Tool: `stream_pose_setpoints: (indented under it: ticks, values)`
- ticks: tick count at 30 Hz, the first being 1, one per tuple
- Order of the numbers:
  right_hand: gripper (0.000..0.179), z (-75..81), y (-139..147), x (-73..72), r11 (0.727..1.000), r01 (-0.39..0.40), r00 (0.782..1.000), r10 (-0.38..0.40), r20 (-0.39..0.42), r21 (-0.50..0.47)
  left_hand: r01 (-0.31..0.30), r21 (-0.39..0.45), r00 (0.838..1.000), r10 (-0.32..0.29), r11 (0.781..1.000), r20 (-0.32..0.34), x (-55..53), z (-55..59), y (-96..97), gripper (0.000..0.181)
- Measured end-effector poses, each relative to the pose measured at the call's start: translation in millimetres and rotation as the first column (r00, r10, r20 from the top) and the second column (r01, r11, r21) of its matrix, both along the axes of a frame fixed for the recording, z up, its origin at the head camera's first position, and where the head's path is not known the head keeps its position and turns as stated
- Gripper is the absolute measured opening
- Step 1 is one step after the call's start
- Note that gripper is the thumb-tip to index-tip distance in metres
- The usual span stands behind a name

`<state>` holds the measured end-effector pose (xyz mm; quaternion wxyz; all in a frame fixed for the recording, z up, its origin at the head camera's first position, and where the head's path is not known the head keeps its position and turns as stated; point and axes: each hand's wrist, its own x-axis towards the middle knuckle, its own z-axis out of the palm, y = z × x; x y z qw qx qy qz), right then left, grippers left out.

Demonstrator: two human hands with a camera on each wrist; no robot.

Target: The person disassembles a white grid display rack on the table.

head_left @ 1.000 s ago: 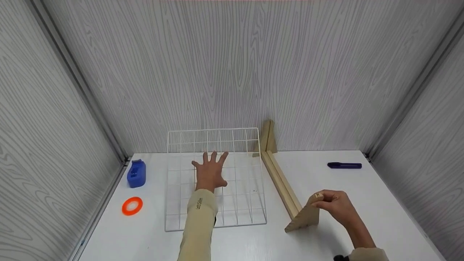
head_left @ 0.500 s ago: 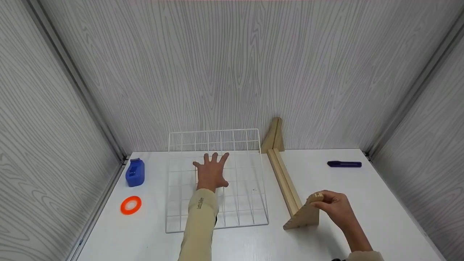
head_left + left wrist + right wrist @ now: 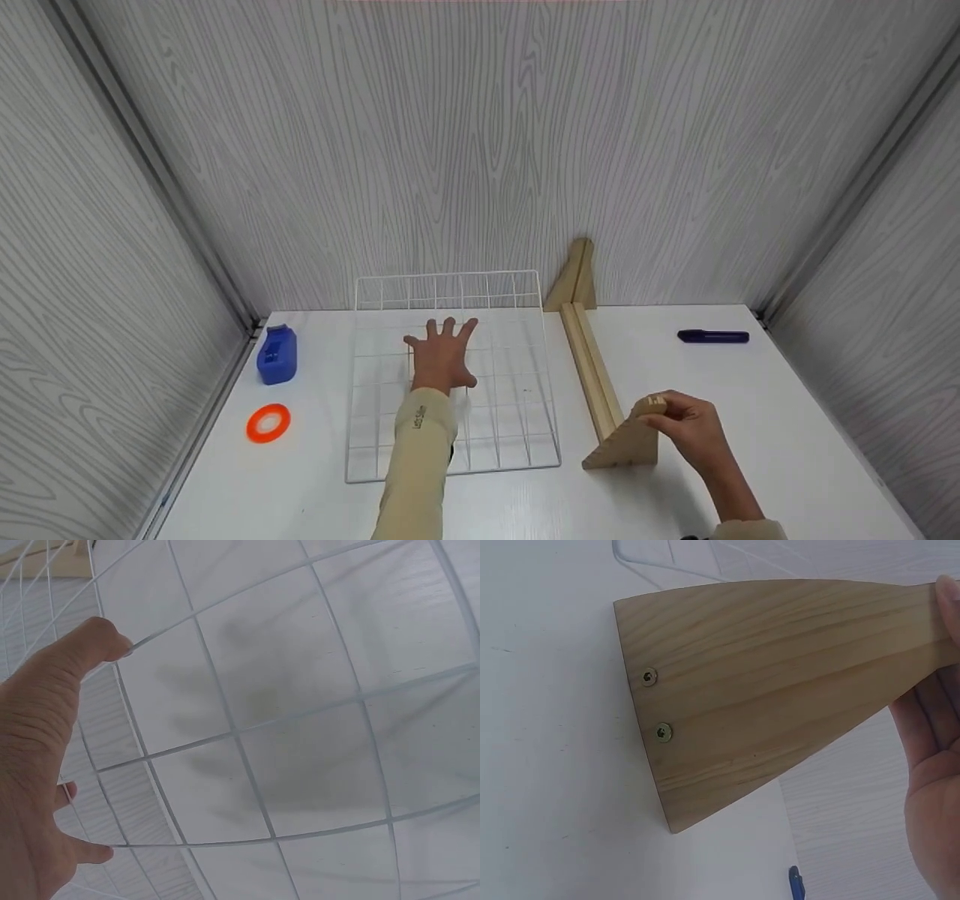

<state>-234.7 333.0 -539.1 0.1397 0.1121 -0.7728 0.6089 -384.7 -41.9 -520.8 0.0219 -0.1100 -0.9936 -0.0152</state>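
A white wire grid panel (image 3: 517, 390) sits left of centre in the head view, at a tilt above the table. My left hand (image 3: 439, 360) is spread over it, fingers apart; in the left wrist view the thumb (image 3: 101, 645) and fingertips touch its wires. Right of the grid stands a wooden stand, with a long grooved rail (image 3: 591, 367) between two tapered end panels. The far end panel (image 3: 574, 277) is by the back wall. My right hand (image 3: 694, 427) pinches the top of the near end panel (image 3: 765, 690), which shows two bolt heads.
On the left of the white table (image 3: 517, 510) lie a blue tape dispenser (image 3: 277, 356) and an orange ring (image 3: 268, 423). A dark blue box cutter (image 3: 712, 336) lies at the back right. Grey wood-grain walls (image 3: 480, 150) enclose the back and sides.
The wooden stand's far end has swung right, away from the grid, while the near panel has shifted slightly left in my right hand's pinch. Grid and left hand have shifted slightly right.
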Motion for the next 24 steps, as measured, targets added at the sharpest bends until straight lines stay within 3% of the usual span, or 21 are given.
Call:
stream_pose_setpoints:
  ticks: [11, 24]
  values:
    - [0.018, -7.1, -9, 0.7, 0.999, 0.032, 0.999, -0.032, -0.025, -0.005, 0.011, -0.001, 1.0, -0.011, 1.0, 0.014, -3.0, -12.1, 2.9, 0.109]
    - [0.015, -10.6, -8, -5.8, 0.999, -0.05, 0.997, 0.049, -0.062, -0.007, 0.048, 0.046, 0.995, -0.052, 0.998, 0.084, -8.4, -28.2, 2.4, 0.102]
